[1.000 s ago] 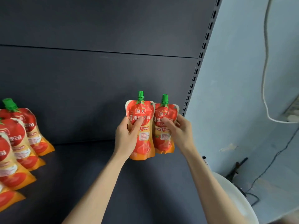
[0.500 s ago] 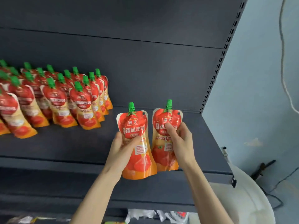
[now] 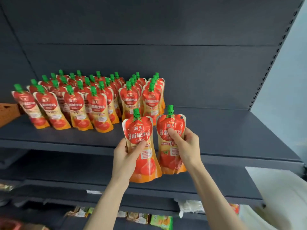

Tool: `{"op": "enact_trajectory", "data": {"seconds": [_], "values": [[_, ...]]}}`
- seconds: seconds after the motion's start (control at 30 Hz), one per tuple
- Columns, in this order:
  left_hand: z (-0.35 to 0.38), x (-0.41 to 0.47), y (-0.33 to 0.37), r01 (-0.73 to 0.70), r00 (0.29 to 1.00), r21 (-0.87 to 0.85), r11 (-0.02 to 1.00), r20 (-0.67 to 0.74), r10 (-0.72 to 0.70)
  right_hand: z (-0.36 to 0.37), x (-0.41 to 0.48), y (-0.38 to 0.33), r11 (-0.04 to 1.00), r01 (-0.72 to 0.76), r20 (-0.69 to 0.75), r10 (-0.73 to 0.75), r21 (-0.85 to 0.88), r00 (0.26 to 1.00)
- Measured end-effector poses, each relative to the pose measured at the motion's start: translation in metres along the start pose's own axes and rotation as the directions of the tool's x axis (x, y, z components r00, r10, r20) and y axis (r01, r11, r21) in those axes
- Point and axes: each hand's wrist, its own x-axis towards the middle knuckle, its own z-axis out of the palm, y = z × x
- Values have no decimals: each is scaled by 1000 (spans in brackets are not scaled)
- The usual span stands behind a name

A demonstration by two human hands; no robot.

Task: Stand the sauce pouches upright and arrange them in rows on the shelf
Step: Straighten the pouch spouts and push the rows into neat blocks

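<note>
I hold two red and orange sauce pouches with green caps upright in front of the dark shelf [image 3: 224, 130]. My left hand [image 3: 127, 156] grips the left pouch [image 3: 141, 135] by its middle, thumb across the front. My right hand [image 3: 186, 146] grips the right pouch [image 3: 171, 125] the same way. Both pouches hang in the air before the shelf's front edge. Several rows of standing pouches [image 3: 93, 100] fill the left and middle of the shelf, the nearest row [image 3: 151, 98] just behind the held pair.
The shelf's right part is bare up to a perforated upright [image 3: 272, 60] beside a pale wall [image 3: 287, 83]. A lower shelf [image 3: 66, 165] sits beneath, with small packets [image 3: 149, 218] further down. A white object [image 3: 279, 193] lies at lower right.
The view has swung left and down, so many more standing pouches show. Both hands with their pouches have stayed together and now sit lower, in front of the shelf edge.
</note>
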Motion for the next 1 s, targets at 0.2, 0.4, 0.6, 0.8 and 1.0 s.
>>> {"op": "enact_trajectory", "data": {"seconds": [0.2,0.4,0.6,0.8,1.0], "values": [[-81,38,-1,-77,996,39,996,43,75,80,-7,16,1000,-1,-77,2,8,997],[-94,90,6,-158,984,26,987,84,155,113,23,13,999,40,-126,-42,-20,991],[-83,139,-4,-206,972,36,978,119,201,118,60,25,997,53,-148,-60,-48,987],[-68,173,-14,-201,963,24,979,188,193,113,89,34,998,47,-142,-51,-32,989],[-61,174,-33,-191,969,88,978,174,174,101,91,52,992,17,-78,-27,-125,997]]}}
